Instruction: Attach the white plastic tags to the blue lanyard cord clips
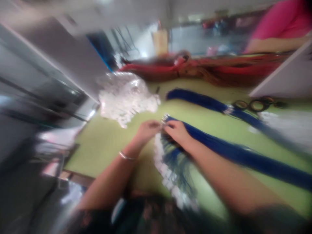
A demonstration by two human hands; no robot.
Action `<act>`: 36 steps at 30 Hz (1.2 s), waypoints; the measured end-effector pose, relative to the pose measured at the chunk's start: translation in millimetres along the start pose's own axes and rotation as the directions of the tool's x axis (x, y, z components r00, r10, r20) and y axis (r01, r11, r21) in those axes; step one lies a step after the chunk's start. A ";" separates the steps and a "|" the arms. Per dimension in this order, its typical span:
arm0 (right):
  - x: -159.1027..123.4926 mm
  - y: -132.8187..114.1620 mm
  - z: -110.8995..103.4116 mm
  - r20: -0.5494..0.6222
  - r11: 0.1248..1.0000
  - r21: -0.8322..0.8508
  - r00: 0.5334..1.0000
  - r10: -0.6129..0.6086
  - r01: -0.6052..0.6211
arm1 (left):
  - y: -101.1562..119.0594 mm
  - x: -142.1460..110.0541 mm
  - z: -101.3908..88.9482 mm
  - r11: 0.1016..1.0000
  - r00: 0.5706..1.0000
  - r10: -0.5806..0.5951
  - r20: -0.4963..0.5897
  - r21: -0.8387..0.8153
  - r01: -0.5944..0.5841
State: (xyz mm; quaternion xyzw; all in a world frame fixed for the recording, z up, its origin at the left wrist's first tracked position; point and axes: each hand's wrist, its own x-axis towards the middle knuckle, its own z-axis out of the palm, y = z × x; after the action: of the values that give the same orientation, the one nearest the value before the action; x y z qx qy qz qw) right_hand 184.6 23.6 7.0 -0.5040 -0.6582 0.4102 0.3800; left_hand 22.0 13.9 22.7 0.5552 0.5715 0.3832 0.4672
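My left hand (151,127) is closed in a pinch, its fingertips meeting those of my right hand (177,130). What the left fingers hold is too blurred to make out. My right hand is also pinched, at the end of a long bundle of blue wires (231,154), and seems to grip a blue wire there. Small whitish tips show at the bundle's end, just above the fingers. Below both hands hangs a row of white connectors (168,177), with loose blue wires (181,165) fanning out beside it.
Behind my left hand, a clear plastic bag (129,94) spills white pieces onto the green table (95,149). A second blue bundle (197,99) lies farther back, near black-handled scissors (258,104). Red and brown wires (219,66) stretch across the back. A person in a pink sleeve (280,22) is at the upper right.
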 end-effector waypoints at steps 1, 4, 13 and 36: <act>0.6 -0.6 -0.7 0.012 1.000 0.013 1.000 0.020 -0.021 | -0.1 0.1 -0.7 1.000 1.000 -0.008 0.001 -0.018 0.008; 1.3 -1.6 -1.9 -0.003 0.999 0.042 0.999 0.035 -0.035 | 0.9 0.0 -2.5 0.984 0.996 -0.087 -0.004 -0.155 0.085; -6.8 -4.7 1.0 0.020 0.991 -0.060 0.992 -0.121 0.122 | -9.5 8.3 2.7 0.869 0.978 -0.165 0.127 -0.450 0.205; -8.6 -1.1 3.3 -0.028 0.937 -0.289 0.977 -0.214 0.197 | -12.0 0.7 11.8 0.959 0.993 -0.118 -0.009 -0.259 0.112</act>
State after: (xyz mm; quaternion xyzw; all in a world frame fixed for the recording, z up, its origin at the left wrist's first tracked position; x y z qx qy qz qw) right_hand 182.9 14.5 6.0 -0.4940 -0.7478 0.2543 0.3636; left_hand 30.0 12.5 7.9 0.4508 0.5538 0.4331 0.5500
